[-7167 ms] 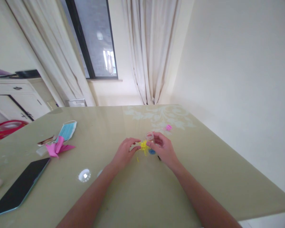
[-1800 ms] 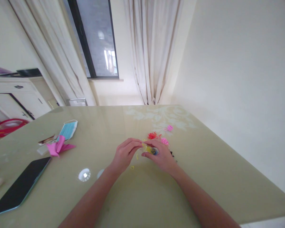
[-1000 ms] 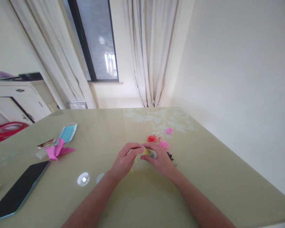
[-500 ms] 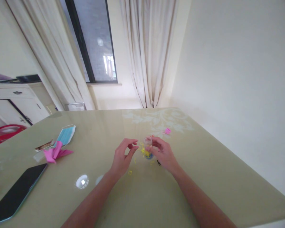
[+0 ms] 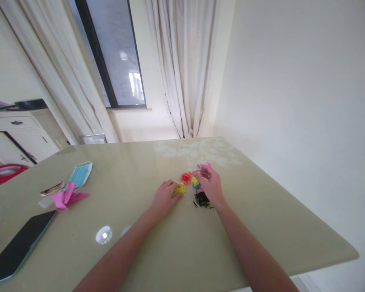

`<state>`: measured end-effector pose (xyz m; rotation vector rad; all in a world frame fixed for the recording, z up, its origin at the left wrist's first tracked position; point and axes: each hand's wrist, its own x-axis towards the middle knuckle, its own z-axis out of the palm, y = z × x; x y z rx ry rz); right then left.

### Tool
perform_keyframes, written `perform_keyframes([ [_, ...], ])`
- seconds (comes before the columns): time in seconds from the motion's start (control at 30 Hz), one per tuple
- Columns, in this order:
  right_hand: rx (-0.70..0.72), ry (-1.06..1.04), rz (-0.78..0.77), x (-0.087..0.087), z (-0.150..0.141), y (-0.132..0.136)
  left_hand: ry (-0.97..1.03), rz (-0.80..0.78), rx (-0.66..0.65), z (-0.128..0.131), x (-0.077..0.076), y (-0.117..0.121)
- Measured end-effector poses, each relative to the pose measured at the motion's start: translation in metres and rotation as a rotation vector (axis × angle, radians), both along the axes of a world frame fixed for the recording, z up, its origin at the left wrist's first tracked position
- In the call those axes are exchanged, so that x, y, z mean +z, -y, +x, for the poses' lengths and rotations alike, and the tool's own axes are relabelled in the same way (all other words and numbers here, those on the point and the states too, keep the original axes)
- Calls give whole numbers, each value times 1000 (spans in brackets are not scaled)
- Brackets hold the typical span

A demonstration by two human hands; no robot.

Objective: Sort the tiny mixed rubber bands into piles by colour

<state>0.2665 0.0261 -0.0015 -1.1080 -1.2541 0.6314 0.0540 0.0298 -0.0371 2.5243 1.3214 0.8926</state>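
Observation:
My right hand [image 5: 211, 184] grips a small clear jar [image 5: 196, 183], tilted a little, with yellow and blue bits inside it. My left hand [image 5: 165, 197] rests low on the table, its fingers closed at a small pile of yellow rubber bands [image 5: 180, 188]; how many it pinches is hidden. Just beyond, between the hands, lies a heap of red rubber bands [image 5: 186, 177]. A heap of black rubber bands [image 5: 202, 199] sits under my right wrist. Something pink [image 5: 208, 164] shows partly behind my right hand.
To the left on the glossy table [image 5: 158, 259] are a pink folded-paper piece [image 5: 67, 197], a blue face mask [image 5: 80, 175] and a dark phone or tablet [image 5: 21, 247]. A bright round reflection [image 5: 104, 235] shows near my left forearm. A wall [image 5: 292, 101] borders the right side.
My left hand has come down from beside the jar onto the yellow pile. My right hand has shifted the jar slightly away and right, uncovering the red and black heaps. The view has shifted slightly.

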Motion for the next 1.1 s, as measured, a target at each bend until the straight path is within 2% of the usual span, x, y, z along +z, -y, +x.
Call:
perform_keyframes([
  [0.13, 6, 28, -10, -1, 4, 1, 26, 10, -26, 2, -5, -5],
  [0.27, 11, 156, -6, 5, 3, 9, 164, -12, 26, -9, -3, 1],
  [0.43, 123, 413, 73, 13, -6, 23, 363, -94, 32, -23, 20, 8],
  [0.57, 158, 565, 80, 13, -14, 29, 478, -58, -2, -22, 38, 15],
  [0.67, 149, 632, 75, 9, -17, 31, 396, 42, -33, -17, 43, 21],
  [0.87, 148, 748, 129, 3, -19, 33, 120, 289, -79, -17, 36, 26],
  [1.0, 141, 776, 159, 1, -20, 34, 126, 330, -51, -20, 36, 26],
  [1.1, 133, 778, 176, 0, -21, 34, 100, 367, -104, -22, 38, 27],
])
